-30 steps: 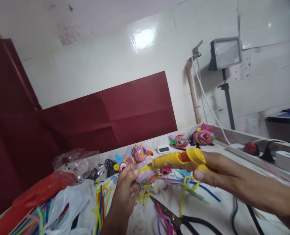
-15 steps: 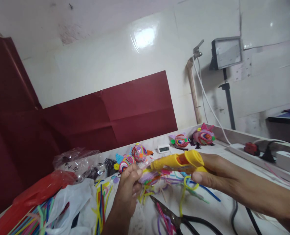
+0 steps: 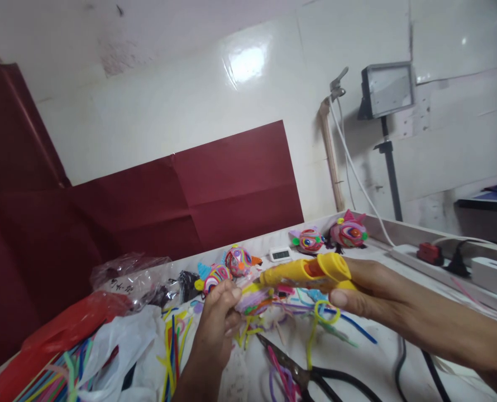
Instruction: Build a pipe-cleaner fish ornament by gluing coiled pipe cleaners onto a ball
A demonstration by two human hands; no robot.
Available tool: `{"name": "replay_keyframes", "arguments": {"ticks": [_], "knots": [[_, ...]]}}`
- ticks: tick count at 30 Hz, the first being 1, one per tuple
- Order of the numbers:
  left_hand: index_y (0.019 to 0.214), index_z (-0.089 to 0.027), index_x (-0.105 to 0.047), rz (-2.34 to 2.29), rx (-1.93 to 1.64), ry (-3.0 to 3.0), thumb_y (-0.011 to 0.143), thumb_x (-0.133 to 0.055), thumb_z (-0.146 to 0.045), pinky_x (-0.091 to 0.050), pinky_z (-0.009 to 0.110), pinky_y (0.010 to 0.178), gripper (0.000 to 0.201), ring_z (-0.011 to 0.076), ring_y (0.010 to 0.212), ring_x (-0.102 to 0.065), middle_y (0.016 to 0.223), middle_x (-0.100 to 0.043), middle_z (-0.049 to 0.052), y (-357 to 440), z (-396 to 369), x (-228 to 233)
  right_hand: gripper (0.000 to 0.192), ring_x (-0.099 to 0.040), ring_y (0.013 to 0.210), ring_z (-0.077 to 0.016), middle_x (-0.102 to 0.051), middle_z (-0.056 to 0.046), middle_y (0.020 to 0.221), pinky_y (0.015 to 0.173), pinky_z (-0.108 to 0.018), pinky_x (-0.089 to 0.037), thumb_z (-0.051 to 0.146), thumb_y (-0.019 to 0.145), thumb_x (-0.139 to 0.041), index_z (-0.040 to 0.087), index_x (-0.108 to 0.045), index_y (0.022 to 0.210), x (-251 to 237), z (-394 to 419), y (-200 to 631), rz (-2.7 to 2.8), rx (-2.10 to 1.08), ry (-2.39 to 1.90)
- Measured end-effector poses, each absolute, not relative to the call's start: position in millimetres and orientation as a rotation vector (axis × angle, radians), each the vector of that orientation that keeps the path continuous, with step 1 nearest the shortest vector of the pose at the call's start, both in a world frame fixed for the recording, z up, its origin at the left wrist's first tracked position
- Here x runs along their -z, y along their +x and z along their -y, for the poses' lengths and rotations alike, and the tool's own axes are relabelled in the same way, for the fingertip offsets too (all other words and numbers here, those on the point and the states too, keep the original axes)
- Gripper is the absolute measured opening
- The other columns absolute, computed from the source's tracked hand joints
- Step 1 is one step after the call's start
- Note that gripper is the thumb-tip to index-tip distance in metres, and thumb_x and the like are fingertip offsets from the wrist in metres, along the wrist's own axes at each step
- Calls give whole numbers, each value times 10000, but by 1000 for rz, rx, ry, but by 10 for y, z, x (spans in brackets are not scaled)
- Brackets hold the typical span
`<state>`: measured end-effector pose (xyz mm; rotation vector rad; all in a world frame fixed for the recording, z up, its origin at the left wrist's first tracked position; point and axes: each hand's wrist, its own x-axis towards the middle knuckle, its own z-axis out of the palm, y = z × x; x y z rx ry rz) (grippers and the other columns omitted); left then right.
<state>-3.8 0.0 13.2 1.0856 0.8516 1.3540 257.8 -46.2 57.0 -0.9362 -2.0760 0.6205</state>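
Observation:
My right hand (image 3: 363,293) grips a yellow glue gun (image 3: 302,272) with an orange trigger, its nozzle pointing left. The nozzle tip touches a small pastel pipe-cleaner piece (image 3: 251,298) that my left hand (image 3: 219,324) pinches between thumb and fingers. Both hands hover just above the white table (image 3: 369,357). Loose pipe cleaners (image 3: 315,324) in many colours lie below the hands.
Black scissors (image 3: 315,379) lie near the front edge. Finished colourful pipe-cleaner figures (image 3: 349,233) and a small digital clock (image 3: 281,254) stand at the back. Plastic bags (image 3: 118,335) with pipe cleaners sit left. A power strip (image 3: 433,258), cables and a lamp (image 3: 386,92) are right.
Both hands stay almost in place; the glue gun and the held piece shifted only slightly.

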Motion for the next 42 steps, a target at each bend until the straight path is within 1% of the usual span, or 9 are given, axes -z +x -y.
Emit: {"name": "replay_keyframes", "arguments": {"ticks": [6, 11, 18, 25, 30, 34, 36, 39, 42], "knots": [[679, -204, -368, -853, -1396, 1042, 599, -733, -315, -98, 162, 386, 389, -1, 381, -137, 506, -306, -130, -66, -20, -105, 470, -567, 1151, -313, -630, -59, 1281, 981, -386, -439, 478, 906, -489, 268, -566, 1320, -560, 463, 2588, 2064, -618, -949], [689, -207, -364, -845, -1408, 1034, 615, -723, -317, -111, 160, 384, 383, -1, 372, -155, 506, -301, -131, -81, -20, -106, 468, -565, 1162, -319, -645, -56, 1261, 996, -409, -437, 493, 902, -489, 270, -586, 1302, -577, 464, 2566, 2044, -629, -910], [685, -199, -392, -838, -1417, 1068, 600, -729, -326, -107, 153, 372, 371, -6, 370, -144, 512, -301, -131, -115, -39, -96, 506, -474, 1263, -308, -575, -56, 1350, 1074, -432, -343, 478, 925, -450, 270, -487, 1385, -610, 458, 2566, 2081, -703, -834], [666, -201, -386, -836, -1396, 1084, 633, -705, -342, -115, 162, 383, 351, 1, 368, -129, 485, -285, -132, -93, -50, -81, 459, -567, 1131, -316, -622, -45, 1288, 985, -396, -426, 468, 907, -490, 299, -553, 1328, -558, 464, 2569, 2058, -644, -908], [638, -204, -359, -863, -1369, 1104, 625, -705, -341, -85, 175, 386, 372, 2, 365, -130, 483, -284, -126, -57, -26, -104, 417, -516, 1191, -298, -615, -31, 1286, 1012, -382, -394, 424, 924, -480, 303, -559, 1315, -592, 489, 2535, 2087, -695, -833], [620, -209, -342, -876, -1350, 1115, 607, -716, -349, -65, 181, 382, 400, 5, 367, -125, 477, -275, -122, -38, -9, -128, 397, -523, 1164, -299, -651, -41, 1191, 1025, -430, -378, 401, 921, -494, 288, -571, 1294, -585, 479, 2524, 2098, -738, -812], [608, -211, -331, -877, -1338, 1124, 602, -720, -352, -63, 185, 380, 413, 5, 366, -121, 471, -270, -120, -31, -4, -134, 386, -524, 1155, -308, -651, -48, 1182, 1025, -446, -378, 403, 919, -494, 288, -586, 1276, -573, 472, 2523, 2093, -730, -817], [598, -207, -337, -879, -1338, 1148, 610, -718, -352, -67, 186, 377, 407, 3, 367, -119, 472, -279, -117, -21, -3, -131, 393, -552, 1101, -313, -646, -53, 1187, 976, -440, -424, 418, 911, -499, 298, -585, 1275, -566, 474, 2517, 2077, -695, -835], [594, -205, -340, -890, -1338, 1171, 611, -718, -355, -66, 175, 365, 407, 1, 362, -119, 465, -277, -121, -10, -4, -125, 393, -577, 1048, -289, -649, -33, 1173, 943, -405, -449, 418, 907, -511, 306, -579, 1278, -574, 490, 2507, 2082, -707, -836]]}}
